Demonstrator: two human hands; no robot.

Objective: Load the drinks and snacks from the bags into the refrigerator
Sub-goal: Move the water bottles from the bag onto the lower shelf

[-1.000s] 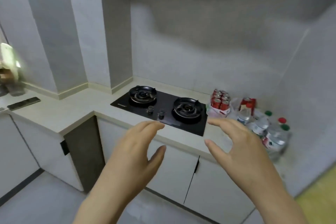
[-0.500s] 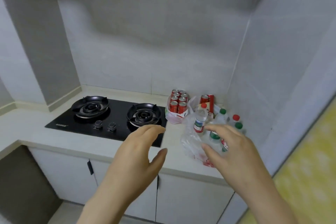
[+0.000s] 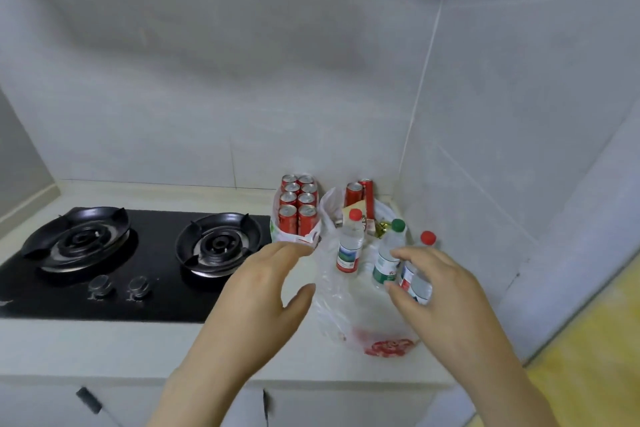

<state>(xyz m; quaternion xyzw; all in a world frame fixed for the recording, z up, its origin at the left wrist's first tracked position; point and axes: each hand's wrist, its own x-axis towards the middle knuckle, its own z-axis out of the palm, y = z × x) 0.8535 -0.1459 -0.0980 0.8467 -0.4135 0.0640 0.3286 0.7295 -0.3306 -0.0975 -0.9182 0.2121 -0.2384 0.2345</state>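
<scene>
Plastic bottles (image 3: 349, 250) just behind right hand (image 3: 446, 291), fingers (image 3: 412, 253) spread, gripping nothing

The left hand (image 3: 256, 291) and right hand (image 3: 450, 302) are bare.

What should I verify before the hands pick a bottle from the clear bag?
1. Left hand free: ok, open, holding nothing.
2. Right hand free: ok, open beside the green-cap bottle.
3. Green-cap bottle and left red-cap bottle upright in the clear bag: ok.
4. Caps on: ok, including the right red-cap bottle.
5. Refrigerator door open: cannot tell, not in view.
</scene>
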